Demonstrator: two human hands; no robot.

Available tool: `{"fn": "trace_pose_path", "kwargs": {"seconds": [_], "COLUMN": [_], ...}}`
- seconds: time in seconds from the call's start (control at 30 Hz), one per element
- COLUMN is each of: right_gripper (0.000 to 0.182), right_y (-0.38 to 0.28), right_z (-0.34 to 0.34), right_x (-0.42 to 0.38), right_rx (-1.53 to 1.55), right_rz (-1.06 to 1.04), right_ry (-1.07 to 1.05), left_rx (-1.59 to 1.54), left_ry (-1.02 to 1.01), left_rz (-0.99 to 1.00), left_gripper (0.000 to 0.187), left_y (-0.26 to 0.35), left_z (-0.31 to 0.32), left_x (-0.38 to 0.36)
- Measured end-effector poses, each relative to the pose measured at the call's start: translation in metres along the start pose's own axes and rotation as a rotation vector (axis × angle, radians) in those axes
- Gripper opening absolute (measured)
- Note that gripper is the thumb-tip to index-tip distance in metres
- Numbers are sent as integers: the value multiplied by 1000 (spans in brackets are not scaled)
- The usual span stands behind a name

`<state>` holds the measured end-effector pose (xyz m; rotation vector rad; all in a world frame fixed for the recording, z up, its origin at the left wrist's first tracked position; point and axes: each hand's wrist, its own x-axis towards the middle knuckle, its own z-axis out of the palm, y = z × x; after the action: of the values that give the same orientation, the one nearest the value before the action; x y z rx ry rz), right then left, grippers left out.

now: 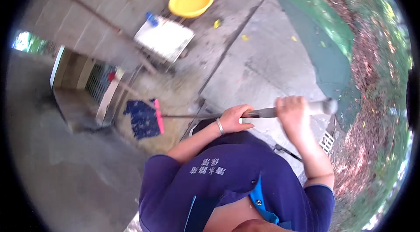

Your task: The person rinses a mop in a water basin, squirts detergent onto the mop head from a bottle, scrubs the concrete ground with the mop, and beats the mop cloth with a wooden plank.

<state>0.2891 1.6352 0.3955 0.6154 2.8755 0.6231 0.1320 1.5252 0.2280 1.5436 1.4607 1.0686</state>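
Bristles first: the broom head (144, 119) lies at the left on wet, muddy concrete (262, 57), dark blue with a pink band where the brush meets the handle (262, 112). The handle is a thin pale pole that runs to the right across the view to both hands. The broom looks light and long, stiff in the shaft and soft at the bristles, so it should swing easily, though wet grit may drag on the brush. It is best held by two spaced grips high on the shaft, as it is here.

The left hand (236, 118), a bangle (220, 126) on its wrist, is wrapped round the shaft partway down. The right hand (292, 111) is closed in a fist near the top end, which pokes out past it.

Farther off sit a white board (164, 37), a yellow basin (191, 1) and a green mat (326, 39) beside leaf litter (376, 79).
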Motion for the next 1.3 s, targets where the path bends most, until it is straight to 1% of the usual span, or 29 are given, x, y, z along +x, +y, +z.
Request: {"fn": "trace_pose_path", "kwargs": {"seconds": [0.07,0.1,0.13,0.2,0.27,0.3,0.33,0.37,0.4,0.43,0.47,0.53,0.57,0.6,0.67,0.73,0.77,0.8,0.83,0.87,0.93,0.97,1.0,1.03,1.07,1.1,1.2,1.27,1.3], "right_gripper": [14,15,15,14,15,16,17,17,17,18,18,19,21,21,19,18,20,21,25,29,25,22,20,11,9,12,24,19,19], "right_y": [20,28,37,54,72,84,96,106,115,128,143,176,197,224,270,321,341,356,370,380,392,384,374,376,378,396,418,460,496], "right_z": [26,34,42,65,78,88,98,106,114,122,130,144,162,184,229,266,294,328,363,394,440,494,543,561,565,544,622,680,687], "right_x": [8,11,14,25,43,53,65,78,94,109,124,157,174,192,207,206,201,190,177,163,137,110,82,68,59,64,54,73,97], "right_rx": [-48,-28,-6,25,1,120,240,237,497,755,748,880,927,913,1007,909,931,956,885,813,785,873,957,1229,1380,1445,1359,1433,1420], "right_rz": [-66,-66,-69,-113,-101,-156,-214,-202,-318,-438,-435,-507,-465,-461,-216,-33,89,214,323,428,614,694,770,926,1039,1139,1033,1000,986], "right_ry": [55,16,-21,50,28,99,172,175,273,373,378,350,279,279,64,-39,-128,-221,-359,-497,-699,-686,-673,-868,-908,-972,-1312,-1184,-1185], "left_rx": [-63,-28,-20,126,168,200,206,177,147,395,397,275,179,174,60,245,243,248,255,260,187,190,236,281,283,303,343,445,441], "left_ry": [31,74,55,-21,-10,9,1,87,174,281,281,286,290,291,458,457,461,495,524,516,428,433,404,378,391,374,411,420,437], "left_rz": [-34,-27,-6,-205,-216,-251,-238,-189,-140,120,129,-49,-183,-170,-466,-577,-578,-474,-371,-382,-413,-419,-357,-297,-307,-331,-358,-470,-477], "left_gripper": [47,38,38,25,23,21,21,20,19,16,16,16,19,19,23,27,27,29,32,32,35,35,36,36,36,38,39,36,36], "left_y": [18,31,30,5,-9,-17,-26,-36,-53,-71,-88,-84,-104,-132,-175,-126,-133,-142,-146,-137,-114,-116,-121,-125,-126,-128,-152,-167,-182], "left_z": [15,15,19,23,23,24,24,22,21,20,18,-4,-14,-28,-49,-100,-115,-127,-136,-142,-150,-148,-145,-141,-136,-131,-120,-116,-110], "left_x": [42,59,69,91,116,131,146,161,178,201,216,257,274,293,313,358,374,386,398,417,465,486,508,529,550,571,628,660,666]}}
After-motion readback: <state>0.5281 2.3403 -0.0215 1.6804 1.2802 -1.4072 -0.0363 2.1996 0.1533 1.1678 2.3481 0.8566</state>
